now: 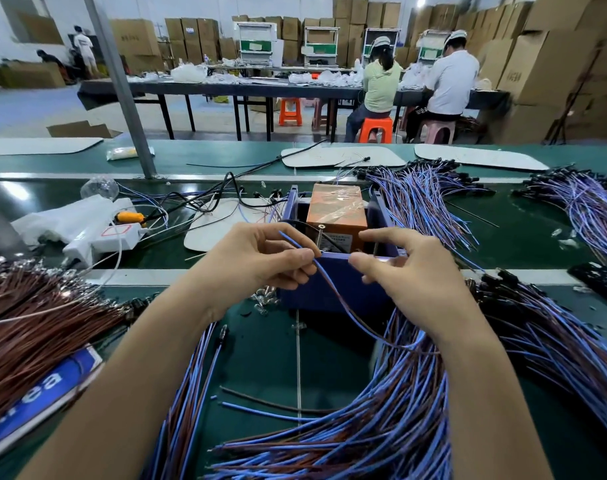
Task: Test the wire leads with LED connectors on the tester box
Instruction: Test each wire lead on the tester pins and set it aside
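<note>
Left hand (260,261) pinches a wire lead (330,286); right hand (416,271) spread, empty. Wire bundle (381,427) crowds the tester box's (343,271) five o'clock.

HEAD CAMERA: ONE VIEW

Item: wide-angle, head-worn. We look forward and down over our forearms, close above the left hand (260,261) and right hand (416,271). The wire lead (333,292) in the left fingers shows as one strand. Just beyond the hands, the tester box (336,209); far beyond, the workshop's benches (225,88).
</note>
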### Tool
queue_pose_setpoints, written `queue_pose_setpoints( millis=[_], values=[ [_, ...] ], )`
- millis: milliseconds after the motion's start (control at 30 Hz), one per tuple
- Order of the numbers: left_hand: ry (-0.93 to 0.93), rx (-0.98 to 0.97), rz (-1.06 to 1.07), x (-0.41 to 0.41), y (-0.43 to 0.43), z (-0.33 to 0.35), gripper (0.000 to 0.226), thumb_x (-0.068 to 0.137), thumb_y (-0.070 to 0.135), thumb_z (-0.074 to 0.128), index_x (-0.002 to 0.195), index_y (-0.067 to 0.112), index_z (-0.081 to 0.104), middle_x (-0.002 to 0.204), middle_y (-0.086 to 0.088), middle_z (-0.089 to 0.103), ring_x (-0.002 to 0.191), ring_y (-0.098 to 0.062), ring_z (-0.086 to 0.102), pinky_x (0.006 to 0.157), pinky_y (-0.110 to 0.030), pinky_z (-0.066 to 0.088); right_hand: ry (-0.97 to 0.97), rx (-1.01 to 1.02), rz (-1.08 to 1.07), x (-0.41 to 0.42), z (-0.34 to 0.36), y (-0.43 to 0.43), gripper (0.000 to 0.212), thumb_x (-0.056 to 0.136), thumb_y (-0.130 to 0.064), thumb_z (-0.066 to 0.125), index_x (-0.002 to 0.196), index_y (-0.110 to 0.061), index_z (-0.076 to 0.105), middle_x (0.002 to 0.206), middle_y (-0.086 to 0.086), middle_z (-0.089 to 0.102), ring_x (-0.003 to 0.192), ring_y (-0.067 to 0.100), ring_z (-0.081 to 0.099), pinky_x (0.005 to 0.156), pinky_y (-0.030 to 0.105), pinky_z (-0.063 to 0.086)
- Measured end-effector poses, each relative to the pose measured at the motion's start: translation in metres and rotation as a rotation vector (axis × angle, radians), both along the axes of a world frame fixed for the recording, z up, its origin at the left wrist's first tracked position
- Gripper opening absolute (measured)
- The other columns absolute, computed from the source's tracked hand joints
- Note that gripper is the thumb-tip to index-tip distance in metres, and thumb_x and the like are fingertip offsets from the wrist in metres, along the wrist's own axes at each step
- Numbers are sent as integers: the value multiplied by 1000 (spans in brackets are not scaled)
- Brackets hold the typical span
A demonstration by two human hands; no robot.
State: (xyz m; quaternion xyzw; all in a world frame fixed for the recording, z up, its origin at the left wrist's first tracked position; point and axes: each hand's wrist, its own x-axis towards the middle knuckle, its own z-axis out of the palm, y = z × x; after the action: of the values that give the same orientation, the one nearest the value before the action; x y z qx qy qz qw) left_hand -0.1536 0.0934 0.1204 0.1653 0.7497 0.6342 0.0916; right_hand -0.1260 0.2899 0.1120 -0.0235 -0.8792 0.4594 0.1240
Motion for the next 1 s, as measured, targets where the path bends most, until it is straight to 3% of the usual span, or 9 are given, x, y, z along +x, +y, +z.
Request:
queue_pose_setpoints(
  millis=[133,200,267,333,433,567,700,867,1000],
  values=[
    [35,43,53,0,7,-5,17,84,8,66,74,19,73,67,-2,69,61,-8,64,61,-19,55,35,-91,16,3,1,2,22,79,-31,76,101,-29,70,84,2,70,64,5,63,67,22,45],
    [54,73,69,0,10,-7,16,84,6,67,75,17,73,66,-2,68,59,-8,63,60,-17,54,52,-119,37,4,2,0,17,78,-27,78,93,-27,70,69,0,70,50,3,59,60,21,46],
    [61,122,91,0,14,-9,14,84,2,65,79,13,73,64,-2,67,56,-8,63,59,-17,53,83,-162,35,3,2,-2,14,78,-21,78,87,-25,68,66,-11,66,46,8,60,52,17,47],
    [61,152,111,1,18,-10,14,84,0,65,84,12,72,64,-1,67,55,-8,63,59,-16,53,115,-195,43,2,2,-4,13,79,-16,77,86,-23,68,71,-13,65,46,10,61,45,14,45],
    [65,196,127,2,23,-11,18,83,-1,67,94,13,68,65,0,68,57,-9,63,58,-16,52,105,-328,186,3,4,-11,13,82,-3,72,89,-14,67,69,5,70,44,13,59,44,18,46],
    [56,276,131,4,30,-14,25,81,-2,68,100,13,66,70,-4,71,59,-10,65,59,-17,53,101,-381,267,1,0,-17,21,81,5,70,90,-13,65,60,1,65,51,18,64,53,24,55],
    [-34,358,105,5,33,-18,15,80,-1,67,88,11,68,75,-3,73,66,-11,67,64,-18,55,121,-370,245,1,1,-14,21,81,5,70,87,-12,59,59,-1,65,49,19,64,55,27,57],
    [-167,435,33,4,38,-21,8,77,-3,63,78,4,67,66,-4,69,60,-8,64,65,-15,55,118,-360,235,2,3,-10,17,82,7,68,82,-7,57,60,1,66,51,20,66,58,33,59],
    [-239,415,-33,6,34,-17,14,68,6,67,82,9,65,67,-2,69,61,-9,65,60,-18,55,110,-436,262,4,5,-10,18,83,9,66,77,-3,54,56,1,64,48,16,65,53,24,56]
  ],
)
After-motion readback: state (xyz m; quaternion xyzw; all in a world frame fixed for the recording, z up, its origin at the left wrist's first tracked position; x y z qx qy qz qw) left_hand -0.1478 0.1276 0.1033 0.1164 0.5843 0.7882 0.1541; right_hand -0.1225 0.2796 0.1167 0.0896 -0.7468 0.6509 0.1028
